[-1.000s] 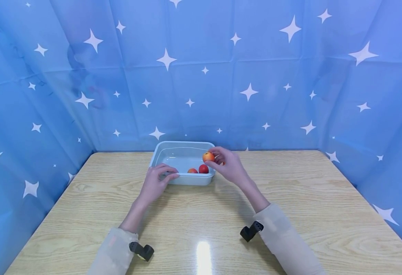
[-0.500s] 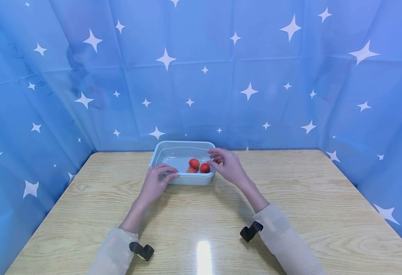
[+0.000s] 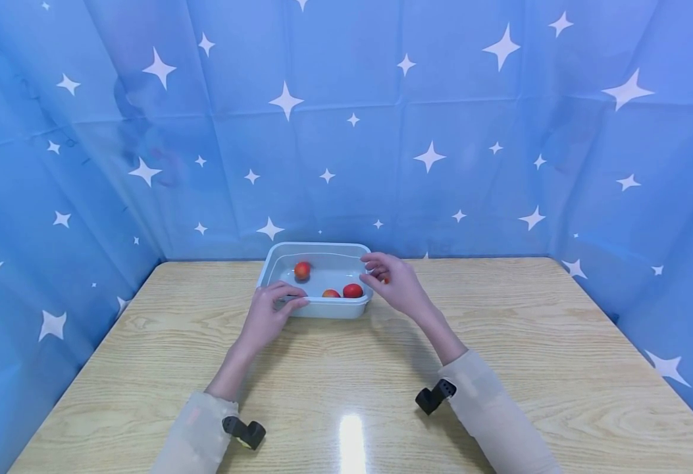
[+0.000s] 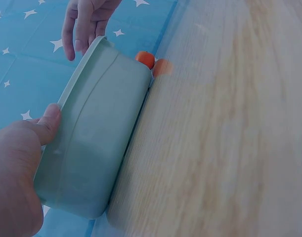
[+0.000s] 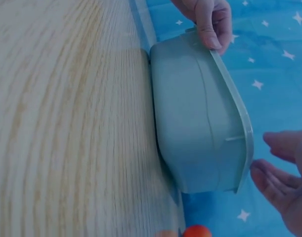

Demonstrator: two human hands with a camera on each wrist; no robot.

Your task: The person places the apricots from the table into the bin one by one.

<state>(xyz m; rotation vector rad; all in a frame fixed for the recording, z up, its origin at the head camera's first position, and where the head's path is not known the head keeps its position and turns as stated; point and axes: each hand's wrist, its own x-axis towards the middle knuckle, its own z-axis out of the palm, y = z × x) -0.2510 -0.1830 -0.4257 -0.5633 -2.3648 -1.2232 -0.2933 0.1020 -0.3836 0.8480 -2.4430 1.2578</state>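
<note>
A pale blue-green plastic bin sits at the back of the table. Its front rim is pinched near the left corner by my left hand, thumb outside. Inside lie a red apple towards the left back, another red apple at the front right, and a partly hidden one beside it. My right hand hovers by the bin's right rim with loosely bent fingers, holding nothing. Another orange-red fruit sits on the table just outside the bin's right end, mostly covered by my right hand in the head view.
The bin stands on a light wood-grain table, near its back edge. Behind and around the table hangs a blue curtain with white stars. Light reflects off the table's front middle.
My right hand has let go of an apple over the bin. That apple has rolled left to the back left inside. My left hand has stayed on the rim.
</note>
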